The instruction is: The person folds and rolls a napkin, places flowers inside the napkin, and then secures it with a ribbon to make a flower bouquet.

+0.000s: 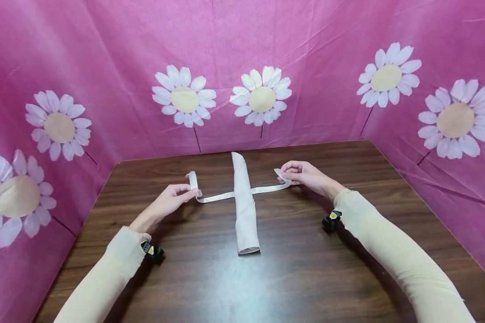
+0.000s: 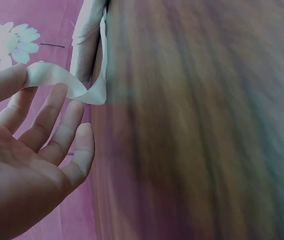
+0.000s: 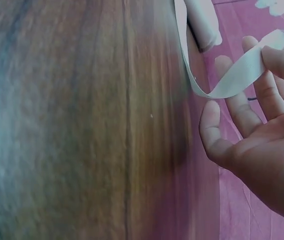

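Note:
A pale cloth roll (image 1: pixel 245 202) lies lengthwise on the middle of the table, its open end facing me. Crossing it is a white ribbon (image 1: pixel 216 197), which passes under the roll and comes out on both sides. My left hand (image 1: pixel 173 198) pinches the ribbon near its left end between thumb and forefinger, and a short tail stands up past the fingers. On the other side my right hand (image 1: pixel 307 176) pinches the right end, lifted off the table. Both wrist views show the ribbon (image 2: pixel 57 76) curving from the fingertips down toward the roll, with the other fingers loosely spread.
The dark wooden table (image 1: pixel 291 282) reaches back to a pink curtain (image 1: pixel 226 36) printed with large white daisies, which encloses it at the back and sides. A small black camera (image 1: pixel 332 220) is strapped at the right wrist, and another (image 1: pixel 152 252) at the left.

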Available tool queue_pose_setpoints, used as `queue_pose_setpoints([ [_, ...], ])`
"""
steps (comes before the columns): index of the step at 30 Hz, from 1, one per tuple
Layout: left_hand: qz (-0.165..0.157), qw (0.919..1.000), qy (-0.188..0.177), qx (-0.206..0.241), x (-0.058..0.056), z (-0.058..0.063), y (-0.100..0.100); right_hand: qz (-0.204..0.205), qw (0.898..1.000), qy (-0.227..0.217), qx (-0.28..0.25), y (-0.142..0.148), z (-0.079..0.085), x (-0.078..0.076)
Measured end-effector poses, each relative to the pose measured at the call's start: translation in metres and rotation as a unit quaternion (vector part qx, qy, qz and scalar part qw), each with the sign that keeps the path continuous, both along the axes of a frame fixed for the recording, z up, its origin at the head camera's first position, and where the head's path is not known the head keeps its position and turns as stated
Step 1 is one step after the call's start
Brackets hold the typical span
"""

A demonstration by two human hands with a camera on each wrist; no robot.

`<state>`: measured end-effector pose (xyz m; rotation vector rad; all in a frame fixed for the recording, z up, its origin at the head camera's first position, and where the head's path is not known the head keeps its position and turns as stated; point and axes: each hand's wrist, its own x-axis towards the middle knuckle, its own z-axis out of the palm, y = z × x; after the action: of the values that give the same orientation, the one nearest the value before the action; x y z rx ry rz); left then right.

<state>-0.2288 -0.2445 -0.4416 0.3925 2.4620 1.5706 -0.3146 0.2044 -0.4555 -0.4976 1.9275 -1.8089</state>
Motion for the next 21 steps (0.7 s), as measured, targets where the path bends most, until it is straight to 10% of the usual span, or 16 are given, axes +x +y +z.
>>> queue_pose_setpoints([
  [13,-0.024,0.9987,-0.021,0.04,-0.015,0.018,0.036,-0.031,0.998,0.049,0.024,-0.018,0.006,-0.003],
  [21,-0.03,0.9971,0.066,0.024,-0.018,0.029,0.047,-0.03,0.999,0.034,0.009,-0.035,0.018,-0.006],
])
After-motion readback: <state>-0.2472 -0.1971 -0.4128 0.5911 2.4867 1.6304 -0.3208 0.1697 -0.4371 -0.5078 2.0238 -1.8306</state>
